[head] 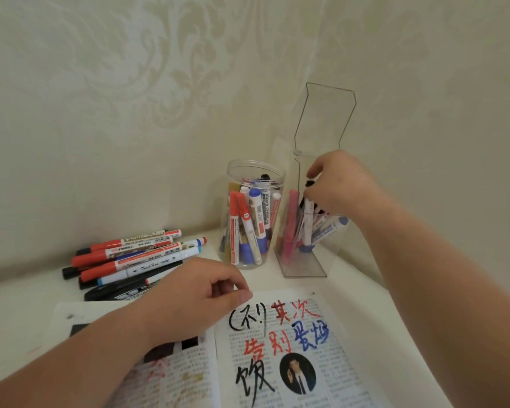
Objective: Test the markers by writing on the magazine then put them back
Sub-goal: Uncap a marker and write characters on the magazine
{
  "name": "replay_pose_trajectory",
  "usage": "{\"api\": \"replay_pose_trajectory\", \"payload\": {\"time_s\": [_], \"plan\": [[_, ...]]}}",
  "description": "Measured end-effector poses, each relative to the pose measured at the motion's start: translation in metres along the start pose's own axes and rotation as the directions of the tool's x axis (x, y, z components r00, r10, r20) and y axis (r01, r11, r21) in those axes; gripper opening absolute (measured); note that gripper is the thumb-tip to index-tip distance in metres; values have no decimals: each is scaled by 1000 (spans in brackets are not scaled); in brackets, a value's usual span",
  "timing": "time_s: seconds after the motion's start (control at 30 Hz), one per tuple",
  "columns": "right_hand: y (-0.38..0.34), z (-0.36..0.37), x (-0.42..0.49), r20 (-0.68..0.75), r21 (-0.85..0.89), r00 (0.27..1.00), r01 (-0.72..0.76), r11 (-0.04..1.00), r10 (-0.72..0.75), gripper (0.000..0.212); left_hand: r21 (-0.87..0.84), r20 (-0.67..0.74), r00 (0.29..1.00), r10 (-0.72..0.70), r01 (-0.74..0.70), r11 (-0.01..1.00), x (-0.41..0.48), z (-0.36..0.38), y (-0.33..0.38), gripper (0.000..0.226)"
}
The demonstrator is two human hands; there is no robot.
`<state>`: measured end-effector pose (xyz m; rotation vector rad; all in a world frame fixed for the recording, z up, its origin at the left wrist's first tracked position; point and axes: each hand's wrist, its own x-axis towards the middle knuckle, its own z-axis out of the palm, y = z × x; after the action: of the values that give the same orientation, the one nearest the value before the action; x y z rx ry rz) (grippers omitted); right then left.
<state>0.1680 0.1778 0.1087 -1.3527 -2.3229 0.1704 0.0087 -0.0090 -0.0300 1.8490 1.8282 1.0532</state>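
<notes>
Head view: a thin printed magazine lies open and flat on the white table, its page scrawled in black, red and blue. The left hand rests on its top edge, fingers loosely curled, holding nothing. At 1 o'clock from it, the right hand pinches a white, black-capped marker standing in a clear square plastic box. A clear round jar stands at the box's 9 o'clock. Loose markers lie piled at the left hand's 10 o'clock.
</notes>
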Motion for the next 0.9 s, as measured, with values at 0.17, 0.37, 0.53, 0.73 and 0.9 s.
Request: {"api": "replay_pose_trajectory", "payload": {"time_s": [0.17,0.37,0.53,0.73,0.9], "plan": [[7,-26,-22,-394,231,918,154,961,-52,22,-37,-122,987,107,-112,993,-1,0,-1,25],[4,-29,-84,-597,571,800,478,668,-62,12,-49,-260,946,194,-213,976,0,-3,6,25],[12,46,-103,-41,891,973,139,431,-229,20,-84,-113,983,148,-158,984,2,1,6,36],[22,80,-112,-93,914,972,170,369,-218,22,27,-33,995,90,-89,996,5,9,5,16],[21,87,-117,-157,908,970,216,360,-186,20,47,2,998,67,-67,997,3,12,6,20]]}}
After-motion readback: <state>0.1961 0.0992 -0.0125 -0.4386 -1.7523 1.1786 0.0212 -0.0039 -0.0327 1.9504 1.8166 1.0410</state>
